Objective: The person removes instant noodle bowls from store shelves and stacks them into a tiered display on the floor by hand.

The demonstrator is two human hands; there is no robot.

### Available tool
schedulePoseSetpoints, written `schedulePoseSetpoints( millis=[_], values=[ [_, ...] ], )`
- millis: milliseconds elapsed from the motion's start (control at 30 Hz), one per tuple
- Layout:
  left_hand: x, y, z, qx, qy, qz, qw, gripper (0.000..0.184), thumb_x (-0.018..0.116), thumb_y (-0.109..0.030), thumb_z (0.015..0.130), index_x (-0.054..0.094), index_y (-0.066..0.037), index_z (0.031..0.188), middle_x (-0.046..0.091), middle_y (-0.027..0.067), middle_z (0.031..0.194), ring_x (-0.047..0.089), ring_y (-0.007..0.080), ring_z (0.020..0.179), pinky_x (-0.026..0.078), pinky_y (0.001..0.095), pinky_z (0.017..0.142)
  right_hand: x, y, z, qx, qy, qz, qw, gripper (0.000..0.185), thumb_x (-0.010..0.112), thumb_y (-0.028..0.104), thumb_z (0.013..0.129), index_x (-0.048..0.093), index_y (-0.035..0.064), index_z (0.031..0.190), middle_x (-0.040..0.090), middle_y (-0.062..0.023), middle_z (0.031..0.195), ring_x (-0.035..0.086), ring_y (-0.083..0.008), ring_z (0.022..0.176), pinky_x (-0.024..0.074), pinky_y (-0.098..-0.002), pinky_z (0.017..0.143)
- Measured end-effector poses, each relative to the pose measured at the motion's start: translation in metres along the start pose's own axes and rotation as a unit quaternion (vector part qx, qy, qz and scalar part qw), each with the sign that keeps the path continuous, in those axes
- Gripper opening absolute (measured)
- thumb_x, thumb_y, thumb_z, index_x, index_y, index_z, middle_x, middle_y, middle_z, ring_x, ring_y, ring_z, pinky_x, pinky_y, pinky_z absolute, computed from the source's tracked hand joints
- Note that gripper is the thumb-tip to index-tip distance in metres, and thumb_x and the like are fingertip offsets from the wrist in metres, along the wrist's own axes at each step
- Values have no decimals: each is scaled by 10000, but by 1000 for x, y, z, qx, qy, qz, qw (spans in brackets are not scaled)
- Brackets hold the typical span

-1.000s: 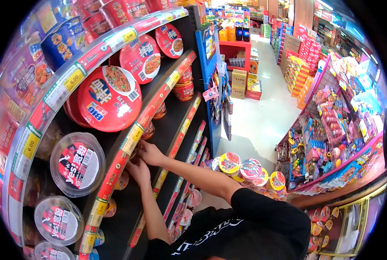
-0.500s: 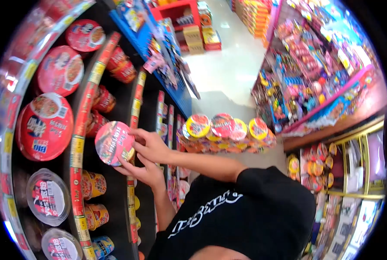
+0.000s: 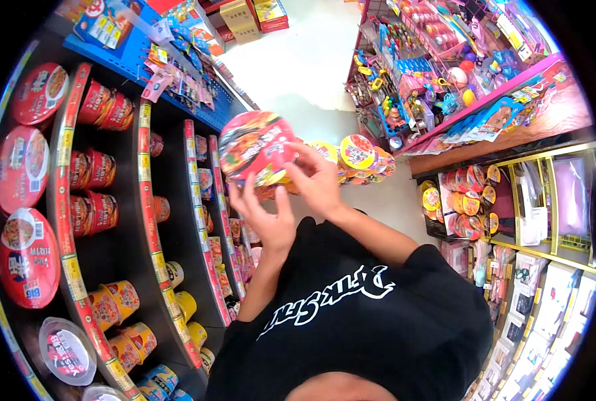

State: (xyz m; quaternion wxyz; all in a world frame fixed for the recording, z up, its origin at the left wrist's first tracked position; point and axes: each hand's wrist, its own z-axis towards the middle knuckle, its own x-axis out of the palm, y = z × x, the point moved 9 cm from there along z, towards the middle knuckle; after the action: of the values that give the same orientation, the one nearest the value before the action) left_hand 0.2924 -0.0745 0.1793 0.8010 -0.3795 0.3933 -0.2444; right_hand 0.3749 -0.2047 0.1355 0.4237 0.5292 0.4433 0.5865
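Observation:
A round instant noodle cup (image 3: 256, 148) with a pink and dark printed lid is held up in front of my chest, over the aisle. My right hand (image 3: 315, 177) pinches the right side of its lid edge between thumb and fingers. From below, my left hand (image 3: 268, 217) supports it, its fingers spread around the lower edge. The underside of the cup is hidden behind the lid. Just behind it, several yellow-lidded noodle cups (image 3: 357, 152) sit stacked in the aisle.
Shelves on my left hold large red noodle bowls (image 3: 28, 257), red cups (image 3: 99, 212) and yellow cups (image 3: 114, 303). A blue pegboard rack (image 3: 121, 63) stands ahead on the left. On the right is a pink-edged display of small goods (image 3: 438, 80), with more noodle cups (image 3: 468, 204) nearer.
Both hands have carried the noodle cup away from the left shelves, toward the middle of the aisle. The view has turned, and the shelves appear farther left.

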Motion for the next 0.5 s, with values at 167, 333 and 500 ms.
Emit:
schedulePoseSetpoints(
  millis=[167,333,500],
  values=[
    [89,-2,-13,-29,130,-25,991,532,683,-152,850,470,-16,1318,280,284,1427,352,414,1319,326,455,1080,-102,-19,6,26,-103,1,994,381,656,-11,870,567,-21,1241,647,-96,1121,619,-100,910,521,-231,781],
    [178,45,-41,-113,230,-68,964,542,688,-188,844,470,-25,1313,263,299,1447,316,436,1356,326,467,1090,-184,-92,19,76,-130,-63,987,381,658,39,855,583,-38,1221,640,-163,1168,609,-173,1080,492,-300,915],
    [232,95,-64,-155,281,-84,943,562,697,-244,831,478,-21,1298,300,317,1429,314,455,1354,308,472,1106,-221,-155,25,101,-126,-80,984,410,663,63,816,590,-23,1210,639,-206,1170,608,-243,1128,474,-331,954]
  ],
)
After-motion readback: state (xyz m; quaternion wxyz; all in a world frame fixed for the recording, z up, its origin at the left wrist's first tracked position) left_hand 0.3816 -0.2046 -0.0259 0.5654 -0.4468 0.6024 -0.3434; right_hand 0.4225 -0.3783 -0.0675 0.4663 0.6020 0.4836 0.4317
